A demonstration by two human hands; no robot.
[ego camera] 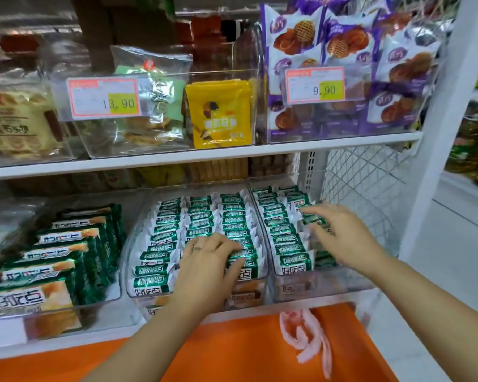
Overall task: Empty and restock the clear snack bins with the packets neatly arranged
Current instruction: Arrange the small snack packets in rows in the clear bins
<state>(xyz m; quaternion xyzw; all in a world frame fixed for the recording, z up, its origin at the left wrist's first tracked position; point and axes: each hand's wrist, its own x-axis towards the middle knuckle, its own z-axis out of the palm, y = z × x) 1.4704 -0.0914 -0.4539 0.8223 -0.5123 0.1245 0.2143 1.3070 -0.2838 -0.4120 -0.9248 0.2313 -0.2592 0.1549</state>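
Note:
Two clear snack bins stand side by side on the lower shelf, both filled with rows of small green-and-white packets. My left hand (209, 260) lies flat on the packets at the front of the middle bin (196, 295), fingers spread and pressing on them. My right hand (342, 235) reaches over the right bin (323, 288), its fingers spread and touching the green packets (284, 238) in the bin's right row. Neither hand visibly grips a packet.
A third clear bin (66, 307) at the left holds larger green packets. The upper shelf carries bins with a yellow packet (221, 117), purple-and-white bread packets (342, 51) and price tags. A white wire mesh side panel (370, 188) closes the right. An orange surface (232, 351) with a pink plastic bag (307, 334) lies below.

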